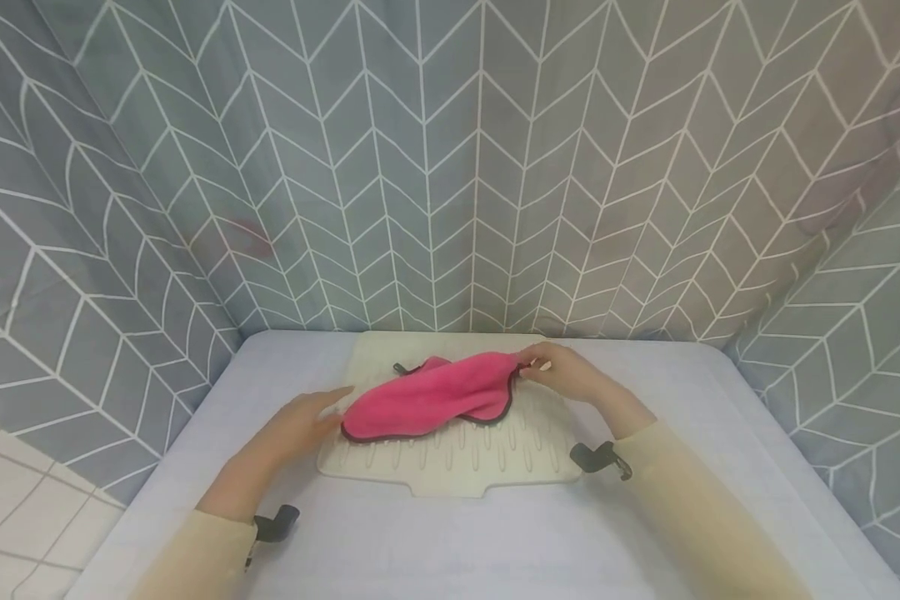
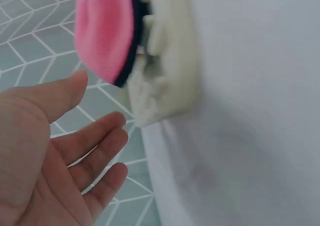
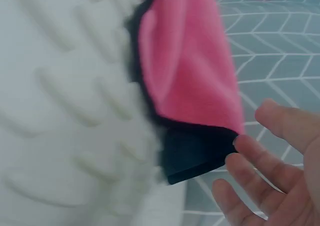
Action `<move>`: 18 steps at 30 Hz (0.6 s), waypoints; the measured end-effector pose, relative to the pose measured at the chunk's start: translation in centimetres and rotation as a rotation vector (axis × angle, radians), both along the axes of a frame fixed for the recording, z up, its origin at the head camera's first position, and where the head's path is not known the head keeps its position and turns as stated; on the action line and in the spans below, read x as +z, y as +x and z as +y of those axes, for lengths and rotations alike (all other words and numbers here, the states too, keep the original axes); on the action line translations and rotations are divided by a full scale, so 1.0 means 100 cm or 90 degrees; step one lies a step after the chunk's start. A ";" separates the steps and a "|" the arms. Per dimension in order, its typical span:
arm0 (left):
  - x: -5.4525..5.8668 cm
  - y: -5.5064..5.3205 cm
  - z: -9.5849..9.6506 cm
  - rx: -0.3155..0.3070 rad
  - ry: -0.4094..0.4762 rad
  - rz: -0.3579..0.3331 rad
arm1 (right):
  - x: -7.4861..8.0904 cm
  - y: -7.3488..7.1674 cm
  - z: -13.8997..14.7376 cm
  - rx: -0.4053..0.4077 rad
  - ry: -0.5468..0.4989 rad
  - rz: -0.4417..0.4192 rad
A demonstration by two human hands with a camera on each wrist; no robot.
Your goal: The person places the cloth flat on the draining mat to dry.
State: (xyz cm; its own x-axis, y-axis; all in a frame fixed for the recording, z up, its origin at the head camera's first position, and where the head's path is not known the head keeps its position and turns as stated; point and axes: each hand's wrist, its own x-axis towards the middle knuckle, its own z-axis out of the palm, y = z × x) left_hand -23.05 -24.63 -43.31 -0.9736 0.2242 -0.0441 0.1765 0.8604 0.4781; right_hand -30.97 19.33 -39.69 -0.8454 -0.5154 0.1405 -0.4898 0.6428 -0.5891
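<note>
Head view: near, white worktop (image 1: 360, 546) under ribbed cream mat (image 1: 450, 473). Left hand (image 1: 296, 425), fingers parted, just left of rumpled pink cloth (image 1: 435, 398) over mat. Farther right, right hand (image 1: 568, 372), fingers parted at cloth's corner. Apparently arranging cloth; probably calls next for pinching both ends.

Left fingers (image 2: 100, 155) near dark-edged pink cloth (image 2: 105, 31); cream mat (image 2: 177, 61) alongside.

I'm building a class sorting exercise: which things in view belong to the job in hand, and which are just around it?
Likely part of the job:
left hand
right hand
pink cloth
ridged cream board under the cloth

Likely just around it:
white tabletop
patterned grey backdrop
black wrist devices
floor tiles
</note>
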 end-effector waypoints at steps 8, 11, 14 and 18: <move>-0.016 0.002 -0.005 -0.041 0.094 -0.053 | -0.024 -0.005 0.004 0.055 -0.026 -0.068; -0.015 0.003 -0.004 -0.031 0.115 -0.061 | -0.029 -0.009 0.001 0.072 -0.034 -0.066; -0.015 0.003 -0.003 -0.038 0.154 -0.054 | -0.033 -0.012 -0.003 0.085 -0.051 -0.070; -0.022 -0.003 0.001 -0.069 0.219 -0.008 | -0.040 -0.011 -0.006 0.082 -0.097 -0.099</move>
